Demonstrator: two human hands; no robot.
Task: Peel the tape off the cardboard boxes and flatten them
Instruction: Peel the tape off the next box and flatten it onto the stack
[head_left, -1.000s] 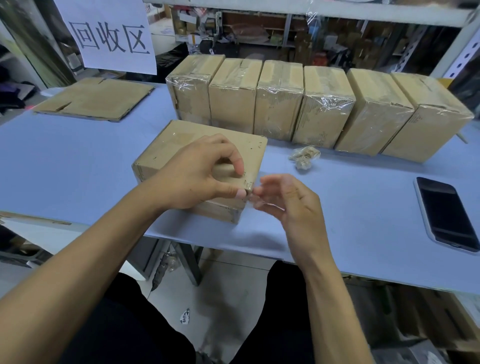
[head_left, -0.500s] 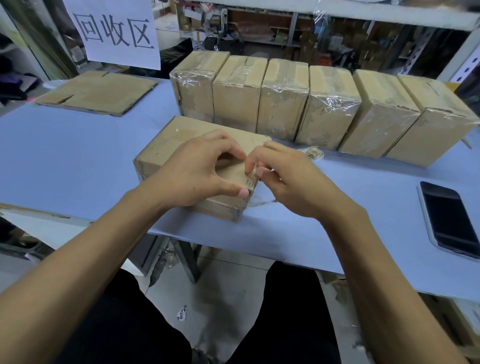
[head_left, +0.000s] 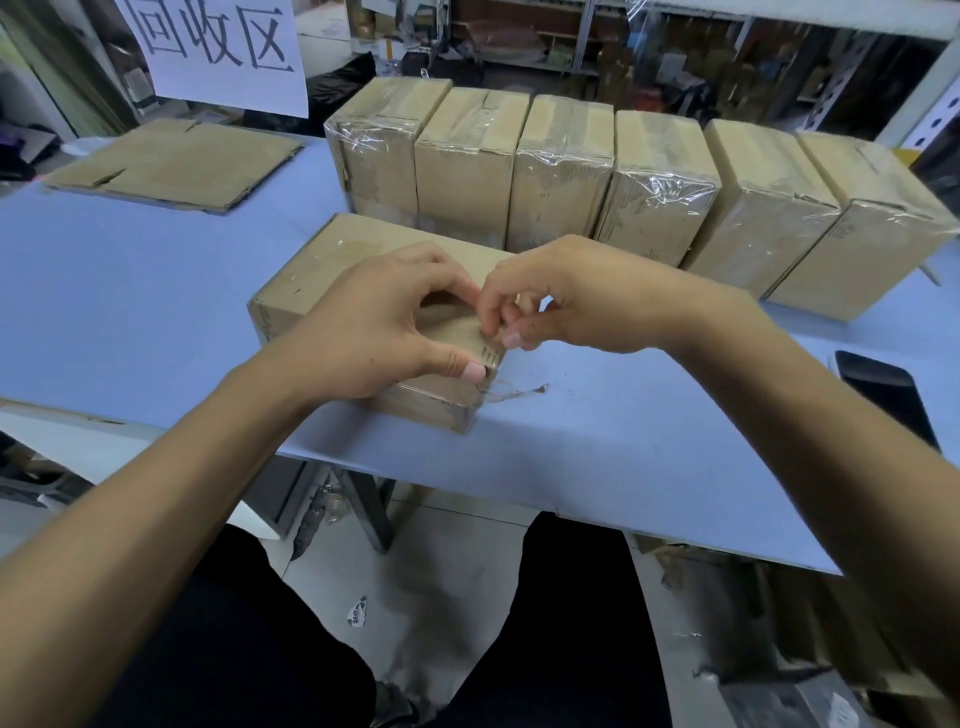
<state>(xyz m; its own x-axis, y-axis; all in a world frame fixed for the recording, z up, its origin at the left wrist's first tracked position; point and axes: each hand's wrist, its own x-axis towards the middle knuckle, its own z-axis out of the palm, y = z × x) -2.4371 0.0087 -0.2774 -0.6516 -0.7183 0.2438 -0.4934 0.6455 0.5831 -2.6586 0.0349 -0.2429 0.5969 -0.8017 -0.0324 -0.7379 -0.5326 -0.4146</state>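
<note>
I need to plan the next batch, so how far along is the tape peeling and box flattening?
Early on. Done: one flattened cardboard sheet lies at the table's far left. In hand: the left hand steadies the near box while the right hand picks at tape at its top corner; a loose tape strip hangs off its side. Left: six taped boxes standing in the back row, untouched.
</note>
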